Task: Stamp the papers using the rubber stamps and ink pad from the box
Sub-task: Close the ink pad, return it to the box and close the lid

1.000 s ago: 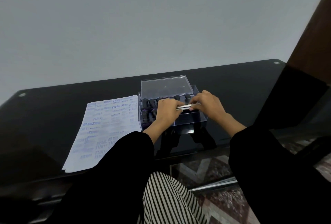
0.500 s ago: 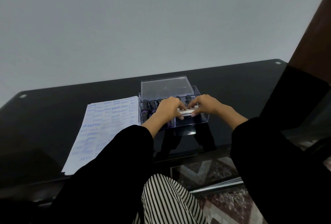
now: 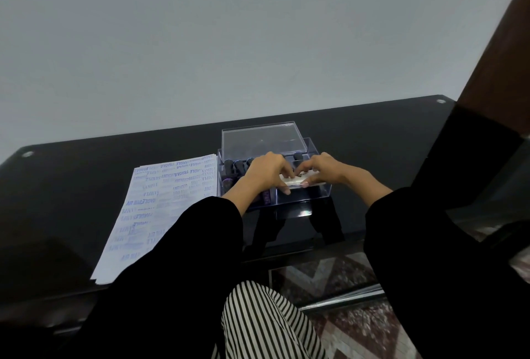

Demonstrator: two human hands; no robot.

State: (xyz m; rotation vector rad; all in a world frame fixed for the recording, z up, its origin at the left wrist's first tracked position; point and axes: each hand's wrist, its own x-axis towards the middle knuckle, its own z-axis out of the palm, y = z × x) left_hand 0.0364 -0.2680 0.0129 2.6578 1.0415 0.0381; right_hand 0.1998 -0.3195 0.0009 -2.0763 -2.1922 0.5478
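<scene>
Fingers (image 3: 283,171) of the left hand (image 3: 265,172) and right hand (image 3: 325,170) curl closely round a flat white rectangular ink pad (image 3: 298,181), gripping its two ends over the right part of the clear plastic box (image 3: 317,193). Black-handled rubber stamps (image 3: 233,166) stand in the box's left part. A clear plastic lid (image 3: 261,137) sits just behind the box, and blue-stamped white papers (image 3: 166,201) lie just left of it.

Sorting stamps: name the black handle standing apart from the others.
The handle just beyond the right hand; the other handles cluster at the box's left end.
</scene>
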